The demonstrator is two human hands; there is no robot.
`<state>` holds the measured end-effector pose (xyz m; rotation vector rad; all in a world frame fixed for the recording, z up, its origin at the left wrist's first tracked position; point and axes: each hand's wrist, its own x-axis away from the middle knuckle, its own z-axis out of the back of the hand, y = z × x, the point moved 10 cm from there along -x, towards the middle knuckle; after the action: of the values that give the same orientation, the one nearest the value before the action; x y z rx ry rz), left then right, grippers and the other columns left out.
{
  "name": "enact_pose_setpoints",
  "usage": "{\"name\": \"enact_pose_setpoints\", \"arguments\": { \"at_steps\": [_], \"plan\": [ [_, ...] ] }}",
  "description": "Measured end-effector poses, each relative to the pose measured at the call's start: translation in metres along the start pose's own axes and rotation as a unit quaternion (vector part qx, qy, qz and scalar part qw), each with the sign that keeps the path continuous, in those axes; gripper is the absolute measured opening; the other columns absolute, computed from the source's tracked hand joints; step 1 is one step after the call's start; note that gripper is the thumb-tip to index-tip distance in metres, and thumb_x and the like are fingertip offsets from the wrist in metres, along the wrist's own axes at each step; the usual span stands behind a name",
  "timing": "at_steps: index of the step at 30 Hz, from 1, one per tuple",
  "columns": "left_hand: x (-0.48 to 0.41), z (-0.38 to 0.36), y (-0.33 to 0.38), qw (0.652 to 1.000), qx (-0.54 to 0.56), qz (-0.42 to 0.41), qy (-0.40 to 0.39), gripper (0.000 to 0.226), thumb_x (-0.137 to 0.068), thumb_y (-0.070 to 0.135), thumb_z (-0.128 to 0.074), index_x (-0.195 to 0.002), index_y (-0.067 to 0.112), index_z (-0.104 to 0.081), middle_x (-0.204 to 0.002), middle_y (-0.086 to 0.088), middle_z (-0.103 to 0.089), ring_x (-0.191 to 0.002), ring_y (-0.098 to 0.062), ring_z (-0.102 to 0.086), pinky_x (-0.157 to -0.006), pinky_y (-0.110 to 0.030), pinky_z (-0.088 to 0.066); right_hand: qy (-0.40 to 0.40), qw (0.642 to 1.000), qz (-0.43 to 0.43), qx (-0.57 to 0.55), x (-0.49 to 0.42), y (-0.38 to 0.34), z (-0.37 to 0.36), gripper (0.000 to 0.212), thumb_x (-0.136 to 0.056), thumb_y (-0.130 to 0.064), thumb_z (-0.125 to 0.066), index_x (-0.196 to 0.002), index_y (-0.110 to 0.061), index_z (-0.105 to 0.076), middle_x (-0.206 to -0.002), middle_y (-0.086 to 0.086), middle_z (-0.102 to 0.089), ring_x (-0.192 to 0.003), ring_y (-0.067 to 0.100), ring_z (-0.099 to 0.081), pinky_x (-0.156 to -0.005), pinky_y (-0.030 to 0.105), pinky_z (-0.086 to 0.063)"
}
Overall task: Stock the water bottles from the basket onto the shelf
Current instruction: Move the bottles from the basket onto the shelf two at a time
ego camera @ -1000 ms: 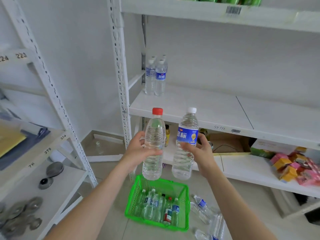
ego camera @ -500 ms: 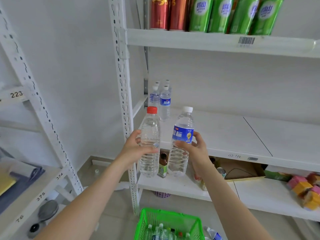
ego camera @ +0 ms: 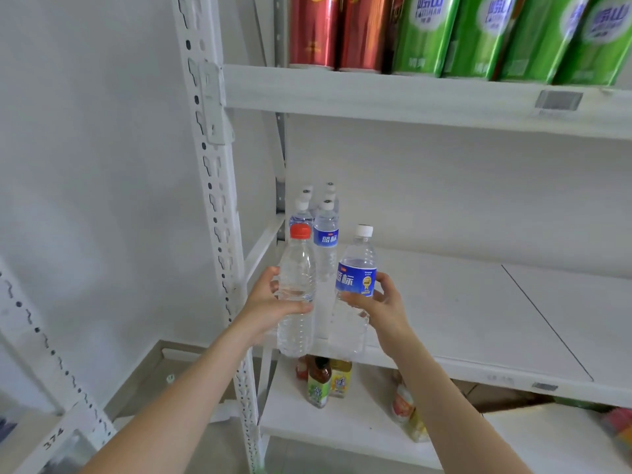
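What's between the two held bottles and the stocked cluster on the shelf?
Only bare shelf shows, per the head view; the red-cap bottle overlaps the cluster in frame.

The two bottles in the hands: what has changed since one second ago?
Both were raised from above the basket to the level of the middle shelf, near the standing bottles at its back. Unchanged: the left hand grips the red-capped bottle, the right hand the blue-labelled bottle.
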<state>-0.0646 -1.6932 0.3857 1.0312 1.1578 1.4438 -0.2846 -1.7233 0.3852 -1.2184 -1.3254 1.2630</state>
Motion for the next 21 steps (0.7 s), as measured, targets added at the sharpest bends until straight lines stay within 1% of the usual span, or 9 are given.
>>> {"name": "enact_pose_setpoints", "arguments": {
  "at_steps": [2, 4, 6, 9, 11, 13, 14, 18, 21],
  "plan": [
    [-0.02, 0.001, -0.002, 1.0, 0.0, 0.003, 0.011, 0.077, -0.057, 0.014, -0.092, -0.12, 0.026, -0.048, -0.109, 0.001, -0.066, -0.099, -0.013, -0.065, -0.082, -0.031, -0.052, -0.009, 1.0, -0.001, 0.001, -0.02, 0.002, -0.004, 0.061, -0.059, -0.019, -0.085, -0.111, -0.024, -0.054, -0.097, 0.005, -0.074, -0.085, 0.022, -0.069, -0.076, 0.034, -0.048],
    [-0.038, 0.002, -0.006, 1.0, 0.003, 0.008, 0.018, 0.077, -0.057, 0.011, -0.091, -0.12, 0.025, -0.048, -0.108, 0.001, -0.067, -0.098, -0.012, -0.064, -0.083, -0.031, -0.052, -0.018, 1.0, 0.001, 0.01, -0.039, 0.004, -0.009, 0.057, -0.067, -0.012, -0.086, -0.113, -0.023, -0.053, -0.099, 0.005, -0.074, -0.088, 0.02, -0.07, -0.073, 0.029, -0.047],
    [-0.055, 0.003, -0.008, 1.0, 0.008, 0.009, 0.024, 0.077, -0.058, 0.006, -0.09, -0.12, 0.023, -0.048, -0.106, 0.0, -0.067, -0.097, -0.012, -0.065, -0.079, -0.028, -0.051, -0.026, 1.0, 0.0, 0.014, -0.056, 0.006, -0.016, 0.056, -0.072, -0.011, -0.083, -0.116, -0.023, -0.051, -0.102, 0.003, -0.072, -0.089, 0.017, -0.069, -0.069, 0.024, -0.045],
    [-0.082, 0.004, -0.012, 1.0, 0.008, 0.008, 0.027, 0.073, -0.058, 0.0, -0.088, -0.115, 0.021, -0.048, -0.102, -0.001, -0.068, -0.092, -0.012, -0.066, -0.07, -0.023, -0.05, -0.028, 0.999, -0.004, 0.015, -0.079, 0.011, -0.025, 0.067, -0.061, -0.018, -0.087, -0.118, -0.021, -0.05, -0.103, 0.004, -0.072, -0.082, 0.01, -0.068, -0.06, 0.015, -0.045],
    [-0.1, 0.007, -0.019, 0.999, 0.008, 0.009, 0.035, 0.071, -0.056, -0.002, -0.089, -0.11, 0.021, -0.049, -0.1, -0.003, -0.069, -0.091, -0.017, -0.068, -0.072, -0.028, -0.053, -0.019, 1.0, -0.005, 0.0, -0.094, 0.018, -0.029, 0.069, -0.056, -0.018, -0.083, -0.118, -0.018, -0.051, -0.103, 0.008, -0.072, -0.076, 0.008, -0.067, -0.057, 0.012, -0.047],
    [-0.117, 0.009, -0.025, 0.999, 0.006, 0.008, 0.04, 0.072, -0.051, -0.001, -0.09, -0.106, 0.024, -0.05, -0.101, -0.005, -0.07, -0.093, -0.02, -0.069, -0.081, -0.037, -0.055, -0.012, 1.0, -0.006, -0.008, -0.108, 0.027, -0.031, 0.069, -0.056, -0.014, -0.082, -0.118, -0.016, -0.051, -0.105, 0.012, -0.072, -0.08, 0.011, -0.069, -0.065, 0.016, -0.05],
    [-0.124, 0.01, -0.028, 0.999, 0.003, 0.008, 0.04, 0.072, -0.05, 0.0, -0.091, -0.105, 0.025, -0.05, -0.101, -0.004, -0.07, -0.093, -0.019, -0.069, -0.083, -0.038, -0.055, -0.009, 1.0, -0.005, -0.009, -0.114, 0.03, -0.033, 0.069, -0.056, -0.013, -0.083, -0.118, -0.016, -0.052, -0.105, 0.011, -0.072, -0.083, 0.013, -0.069, -0.069, 0.019, -0.051],
    [-0.145, 0.01, -0.034, 0.999, -0.001, 0.005, 0.036, 0.074, -0.054, -0.002, -0.089, -0.109, 0.024, -0.048, -0.099, 0.0, -0.068, -0.09, -0.015, -0.067, -0.077, -0.029, -0.052, 0.009, 1.0, 0.004, 0.002, -0.136, 0.042, -0.038, 0.071, -0.053, -0.012, -0.084, -0.117, -0.018, -0.054, -0.103, 0.008, -0.072, -0.092, 0.018, -0.066, -0.079, 0.029, -0.053],
    [-0.154, 0.011, -0.04, 0.999, 0.004, 0.0, 0.042, 0.074, -0.055, -0.005, -0.087, -0.112, 0.022, -0.047, -0.101, -0.001, -0.067, -0.088, -0.012, -0.065, -0.071, -0.022, -0.048, 0.013, 1.0, 0.005, 0.014, -0.146, 0.05, -0.04, 0.073, -0.052, -0.016, -0.086, -0.117, -0.019, -0.053, -0.105, 0.006, -0.072, -0.097, 0.021, -0.066, -0.078, 0.028, -0.053]
  ]
}}
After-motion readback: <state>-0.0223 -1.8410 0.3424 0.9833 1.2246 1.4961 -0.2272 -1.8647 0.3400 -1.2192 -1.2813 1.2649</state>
